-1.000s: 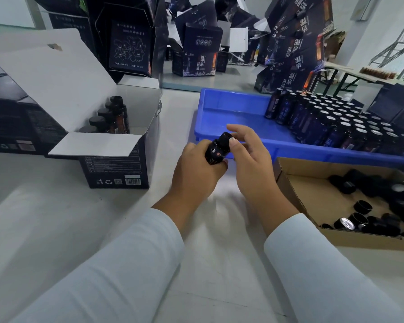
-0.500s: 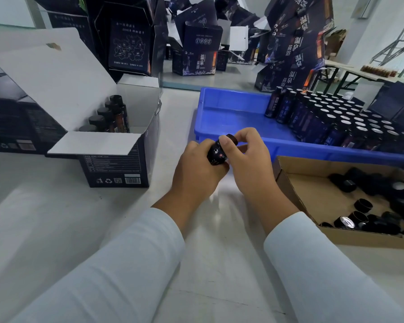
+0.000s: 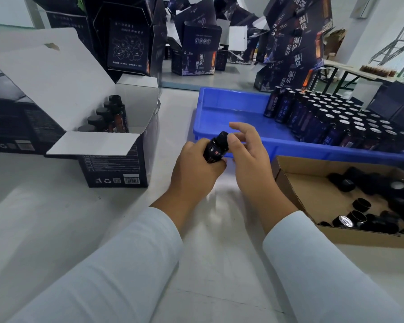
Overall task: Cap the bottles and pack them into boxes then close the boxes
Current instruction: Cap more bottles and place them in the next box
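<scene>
A small dark bottle [image 3: 214, 150] with a black cap [image 3: 222, 137] is gripped by my left hand [image 3: 194, 171] over the table's middle. My right hand [image 3: 247, 155] sits at the cap, thumb against it, the other fingers spread loosely beyond. An open dark box [image 3: 117, 159] at the left holds several capped bottles [image 3: 113, 113] along its back. A blue tray [image 3: 219, 113] behind my hands carries many uncapped bottles [image 3: 336, 122] on its right side. A cardboard tray [image 3: 313, 197] at the right holds loose black caps [image 3: 362, 203].
Stacks of dark printed boxes [image 3: 196, 50] stand at the back, more at the far left [image 3: 7, 117] and far right [image 3: 397, 101]. A folding table [image 3: 359, 73] stands beyond. The grey tabletop [image 3: 56, 217] runs toward me.
My right hand's fingers have loosened and spread off the cap after wrapping it half a second ago; only the thumb stays on it. The bottle stays in my left hand.
</scene>
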